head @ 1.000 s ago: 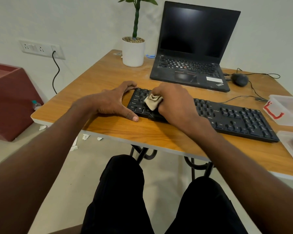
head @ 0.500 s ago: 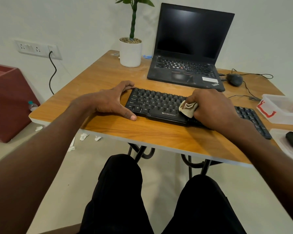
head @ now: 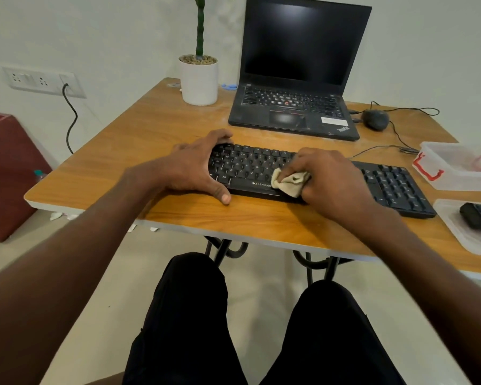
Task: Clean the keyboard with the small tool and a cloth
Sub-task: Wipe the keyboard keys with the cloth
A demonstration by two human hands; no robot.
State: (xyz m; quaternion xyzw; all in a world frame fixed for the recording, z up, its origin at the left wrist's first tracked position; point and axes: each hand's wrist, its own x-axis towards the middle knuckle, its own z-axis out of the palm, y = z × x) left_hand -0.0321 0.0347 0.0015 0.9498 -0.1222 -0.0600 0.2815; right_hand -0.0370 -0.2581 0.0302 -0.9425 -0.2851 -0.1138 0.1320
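Cloth (head: 289, 182) shifted leftward to keyboard (head: 250, 168) front edge by right hand (head: 331, 179), fingers clamped on it; left hand (head: 195, 168), fingers apart, bracing keyboard. Wiping judged ongoing.

The right hand (head: 331, 180) covers the middle of the keyboard (head: 250, 168), and its fingers are mostly buried in the cloth (head: 289, 181). The logo gets cut off by the cloth. Key legends are too blurry to read. The plant (head: 199, 29) and tray (head: 467, 229) run off frame.
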